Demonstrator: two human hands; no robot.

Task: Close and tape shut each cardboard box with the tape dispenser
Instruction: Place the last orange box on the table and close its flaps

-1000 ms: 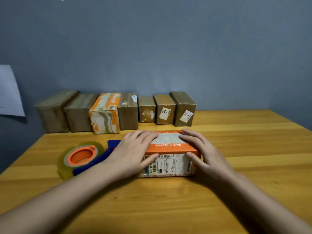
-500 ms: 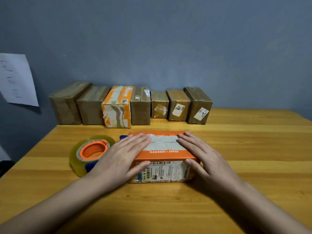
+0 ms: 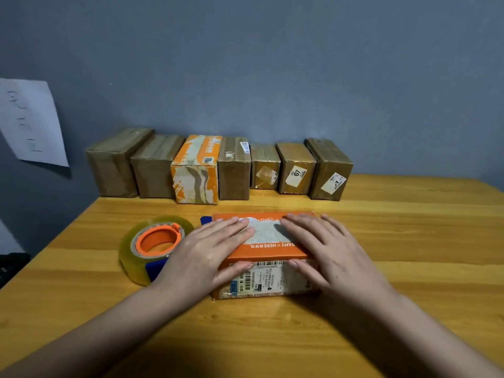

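Note:
An orange cardboard box (image 3: 268, 248) with a white shipping label on its near side lies flat in the middle of the wooden table. My left hand (image 3: 208, 253) presses on its left half with straight fingers, thumb down the near side. My right hand (image 3: 324, 252) lies flat on the right half, fingers pointing toward the centre seam. Just left of the box sits the tape dispenser (image 3: 154, 248), a blue frame with an orange hub and a clear yellowish tape roll; neither hand touches it.
Several taped cardboard boxes (image 3: 218, 167) stand in a row along the back of the table (image 3: 409, 241) against the grey wall, one of them orange and white. A sheet of paper (image 3: 30, 121) hangs on the wall at left. The table's left edge runs diagonally.
Both hands have slid inward along the box top toward its centre seam. The camera view has shifted, so the box row appears higher and farther right.

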